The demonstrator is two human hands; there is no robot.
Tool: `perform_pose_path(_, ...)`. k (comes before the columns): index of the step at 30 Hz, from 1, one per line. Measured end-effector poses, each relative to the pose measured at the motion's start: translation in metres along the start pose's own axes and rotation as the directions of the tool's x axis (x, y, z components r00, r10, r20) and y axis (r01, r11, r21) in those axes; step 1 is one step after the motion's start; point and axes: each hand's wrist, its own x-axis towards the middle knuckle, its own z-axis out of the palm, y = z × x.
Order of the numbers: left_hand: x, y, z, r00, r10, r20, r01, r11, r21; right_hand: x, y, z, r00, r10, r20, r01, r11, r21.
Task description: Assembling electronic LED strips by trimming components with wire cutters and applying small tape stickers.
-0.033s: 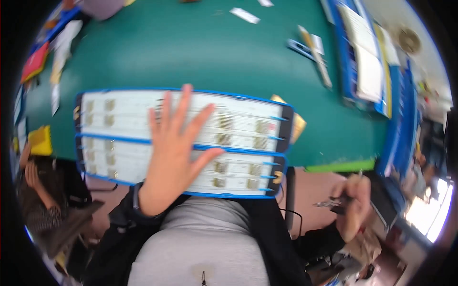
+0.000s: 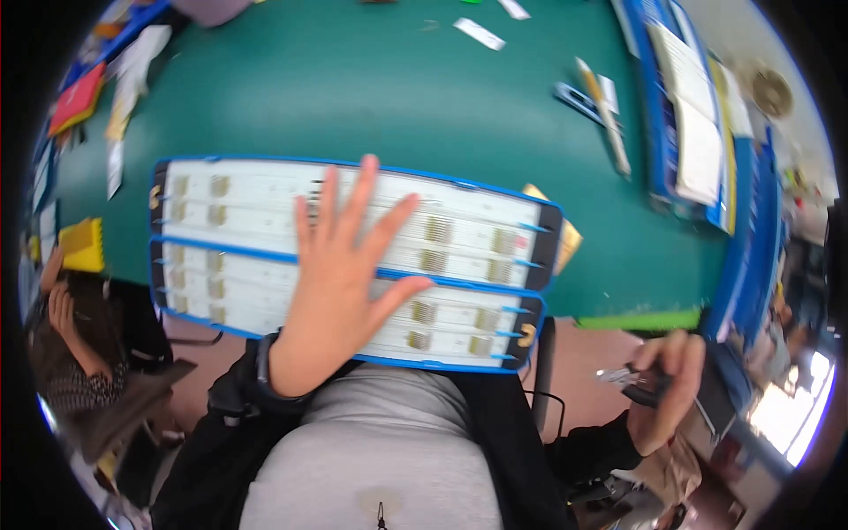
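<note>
A long blue-framed case lies unfolded in two halves at the table's near edge, over my lap. Its white panels carry rows of small patches that look like fine wires or pins, with dark ends and blue clips. My left hand lies on the middle of it with fingers spread, across both halves, hiding what is beneath. Off to the right, beyond the case, my right hand is closed round a small tool with a shiny metal tip and dark handle; the blur hides its exact kind.
A green-topped table stretches away from me. Further right lie a blue cutter, a pen-like stick and paper slips. Blue racks with an open notebook border the right. A yellow notebook and a seated person are at left.
The whole view has shifted slightly, so the table and case appear a little further right. My left hand keeps its place on the case; the right still grips the tool.
</note>
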Motion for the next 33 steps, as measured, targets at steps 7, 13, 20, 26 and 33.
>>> perform_pose_path(7,-0.010,-0.008,-0.005,0.994,-0.112,-0.006,0.112,0.993,-0.039,0.107,0.052,0.125,0.935,-0.352,0.037,0.349,0.935,0.066)
perform_pose_path(13,-0.003,-0.005,-0.011,0.988,-0.148,0.048,0.151,0.987,-0.059,0.124,0.082,0.145,0.863,-0.372,0.341,0.401,0.916,-0.016)
perform_pose_path(20,-0.001,-0.007,-0.010,0.981,-0.167,0.100,0.173,0.984,-0.050,0.120,0.089,0.150,0.941,-0.218,0.259,0.202,0.976,0.087)
perform_pose_path(26,-0.001,-0.006,-0.011,0.978,-0.174,0.118,0.182,0.982,-0.055,0.120,0.094,0.153,0.941,-0.238,0.241,0.208,0.968,0.143)
perform_pose_path(33,-0.001,-0.005,-0.011,0.976,-0.182,0.118,0.185,0.983,-0.018,0.119,0.095,0.155,0.943,-0.229,0.242,0.200,0.970,0.138)
